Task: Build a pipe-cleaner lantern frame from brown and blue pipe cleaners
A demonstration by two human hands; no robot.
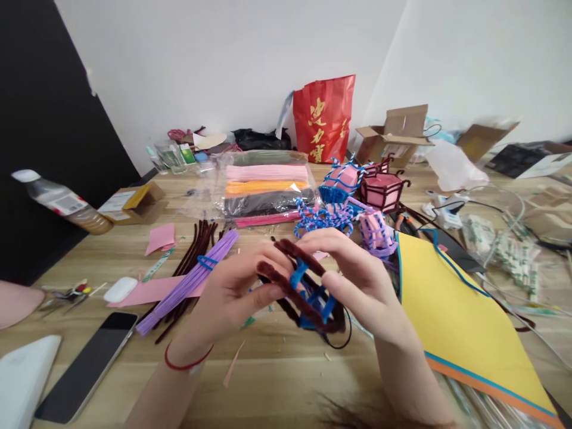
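Observation:
Between my two hands is a small frame bent from brown and blue pipe cleaners (308,301), held up over the table. My left hand (243,289), with a red string on the wrist, pinches its brown strips between thumb and fingers. My right hand (357,280) grips the other side, thumb on the near edge and fingers over the top. A thin black cord hangs beneath the frame; where it joins is hidden. Left of my left hand lies a bundle of purple pipe cleaners (183,292) tied with a blue one, across loose brown pipe cleaners (196,244).
Beyond my hands are finished-looking pink lanterns (382,192) and a plastic pack of coloured pipe cleaners (268,187). Yellow sheets (460,310) lie at right. A phone (89,363), a bottle (62,199) and a small box (131,202) are at left. A red bag (324,119) stands behind.

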